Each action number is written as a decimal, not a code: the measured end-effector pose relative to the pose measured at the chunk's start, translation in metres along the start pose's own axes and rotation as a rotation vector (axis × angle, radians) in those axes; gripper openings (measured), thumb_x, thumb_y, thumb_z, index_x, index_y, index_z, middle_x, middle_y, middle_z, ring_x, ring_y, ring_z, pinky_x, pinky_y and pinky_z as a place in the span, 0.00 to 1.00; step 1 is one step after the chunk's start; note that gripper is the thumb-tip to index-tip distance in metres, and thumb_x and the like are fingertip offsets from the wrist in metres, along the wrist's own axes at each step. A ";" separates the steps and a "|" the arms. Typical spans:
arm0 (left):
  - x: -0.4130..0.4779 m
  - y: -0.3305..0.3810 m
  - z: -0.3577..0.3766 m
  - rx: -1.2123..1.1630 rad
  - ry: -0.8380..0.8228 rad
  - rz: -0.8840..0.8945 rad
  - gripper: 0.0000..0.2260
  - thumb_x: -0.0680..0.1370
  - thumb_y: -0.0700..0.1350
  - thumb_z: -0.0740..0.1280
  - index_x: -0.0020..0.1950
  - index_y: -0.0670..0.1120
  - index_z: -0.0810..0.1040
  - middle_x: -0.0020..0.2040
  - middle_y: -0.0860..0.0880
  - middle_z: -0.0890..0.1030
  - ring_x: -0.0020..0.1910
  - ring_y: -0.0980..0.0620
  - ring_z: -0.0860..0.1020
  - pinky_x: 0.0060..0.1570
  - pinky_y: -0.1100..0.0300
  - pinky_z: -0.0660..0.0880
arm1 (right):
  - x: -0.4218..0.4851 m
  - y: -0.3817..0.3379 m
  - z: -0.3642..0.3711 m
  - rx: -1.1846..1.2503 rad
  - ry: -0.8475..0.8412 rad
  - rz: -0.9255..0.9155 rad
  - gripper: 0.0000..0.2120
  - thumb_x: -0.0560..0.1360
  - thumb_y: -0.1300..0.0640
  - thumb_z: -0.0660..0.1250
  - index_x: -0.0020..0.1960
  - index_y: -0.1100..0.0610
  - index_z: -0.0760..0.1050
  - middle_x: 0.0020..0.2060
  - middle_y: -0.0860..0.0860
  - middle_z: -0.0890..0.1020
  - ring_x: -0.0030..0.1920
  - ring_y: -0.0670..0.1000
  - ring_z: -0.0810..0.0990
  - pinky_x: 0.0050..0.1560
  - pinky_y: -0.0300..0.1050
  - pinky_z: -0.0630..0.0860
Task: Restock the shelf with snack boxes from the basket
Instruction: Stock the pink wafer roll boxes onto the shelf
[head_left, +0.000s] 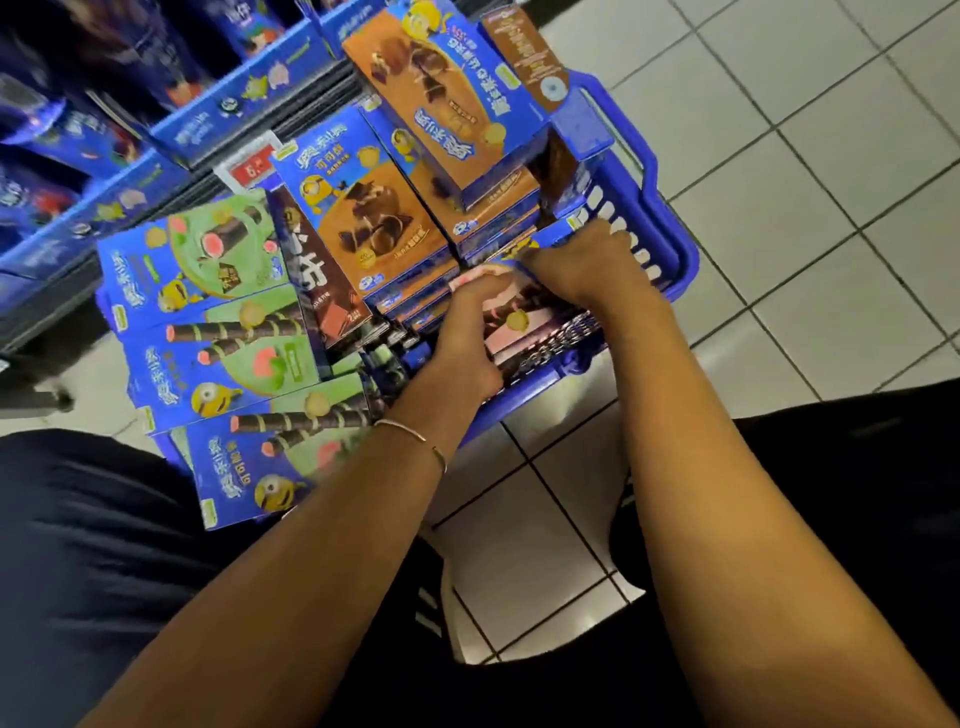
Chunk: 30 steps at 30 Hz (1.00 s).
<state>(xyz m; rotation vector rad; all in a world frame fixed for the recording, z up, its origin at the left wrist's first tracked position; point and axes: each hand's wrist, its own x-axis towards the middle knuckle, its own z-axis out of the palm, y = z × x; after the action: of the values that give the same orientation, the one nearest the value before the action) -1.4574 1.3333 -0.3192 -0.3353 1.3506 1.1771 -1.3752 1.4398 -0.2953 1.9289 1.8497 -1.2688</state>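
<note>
Nearest the camera the person's two forearms reach forward over tiled floor (810, 156), the left one wearing a thin bracelet (415, 434), and both hands are down in the near right corner of the blue basket (680, 254). The left hand (465, 338) has its fingers (470, 291) curled over the near end of a pink snack box (519, 338), which lies low in that corner among other boxes. The right hand (587, 270) curls its fingers down at the box's far end, close against the basket's right wall, and seems to grip the same box, though the hand hides the contact. The step in hand looks like the pick-up: the box is held but not yet out of the basket. Along the basket's left edge lie green boxes (223, 364), a dark brown box (317, 275) leans beside them, and orange chocolate boxes (447, 119) are stacked high toward the far edge. Beyond, at the far left, the shelf (228, 117) carries blue packs behind a price tag (252, 166). The next move probably calls for lifting the pink box straight up clear of the wall and the leaning stacks, then carrying it left to the shelf without toppling them.
</note>
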 end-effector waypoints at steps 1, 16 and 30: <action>-0.003 0.001 0.000 0.008 -0.009 0.008 0.09 0.79 0.44 0.68 0.47 0.44 0.88 0.46 0.41 0.87 0.46 0.40 0.86 0.62 0.43 0.79 | -0.001 0.001 0.000 0.015 -0.022 -0.002 0.44 0.70 0.36 0.71 0.76 0.58 0.61 0.76 0.62 0.61 0.74 0.62 0.67 0.68 0.55 0.70; -0.057 0.034 0.001 0.079 -0.118 0.020 0.05 0.76 0.49 0.74 0.46 0.49 0.87 0.49 0.46 0.88 0.51 0.41 0.88 0.54 0.41 0.83 | -0.021 -0.003 -0.063 0.258 -0.034 -0.173 0.24 0.66 0.32 0.71 0.49 0.51 0.75 0.40 0.46 0.82 0.34 0.42 0.83 0.36 0.45 0.75; -0.111 0.078 -0.033 0.087 -0.243 0.388 0.05 0.69 0.41 0.76 0.44 0.48 0.85 0.42 0.48 0.87 0.39 0.47 0.87 0.47 0.52 0.84 | -0.031 0.005 -0.059 0.293 -0.188 -0.154 0.06 0.73 0.55 0.70 0.46 0.57 0.76 0.35 0.52 0.81 0.34 0.49 0.78 0.33 0.37 0.77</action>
<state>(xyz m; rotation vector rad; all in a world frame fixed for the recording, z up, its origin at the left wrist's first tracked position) -1.5150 1.2907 -0.1995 0.1376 1.2787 1.4211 -1.3402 1.4544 -0.2407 1.7466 1.8300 -1.7919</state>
